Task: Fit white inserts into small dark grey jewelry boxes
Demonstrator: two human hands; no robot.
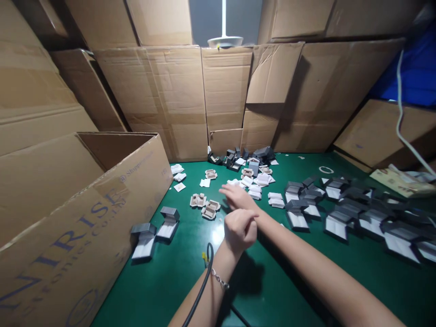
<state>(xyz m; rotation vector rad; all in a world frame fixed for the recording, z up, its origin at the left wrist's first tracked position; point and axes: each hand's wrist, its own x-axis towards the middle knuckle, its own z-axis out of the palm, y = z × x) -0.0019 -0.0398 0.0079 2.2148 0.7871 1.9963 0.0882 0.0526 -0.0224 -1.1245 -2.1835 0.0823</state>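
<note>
My left hand [240,228], with a chain bracelet [220,279] at the wrist, is closed with its fingers curled under; whatever is in them, if anything, is hidden. Just beyond it my right hand [237,196] reaches across to the left, palm down, fingers stretched out and holding nothing visible. Its fingertips are near the white inserts [248,181] and small cardboard inserts [210,209]. I cannot tell whether they touch any. A black cable [200,290] runs over my left forearm.
Open dark boxes with white linings stand at left [168,223] and in rows at right [337,222]. More dark boxes [235,159] pile at the back. A large open carton [136,181] borders the left side; stacked cartons [170,91] wall the green table [289,281].
</note>
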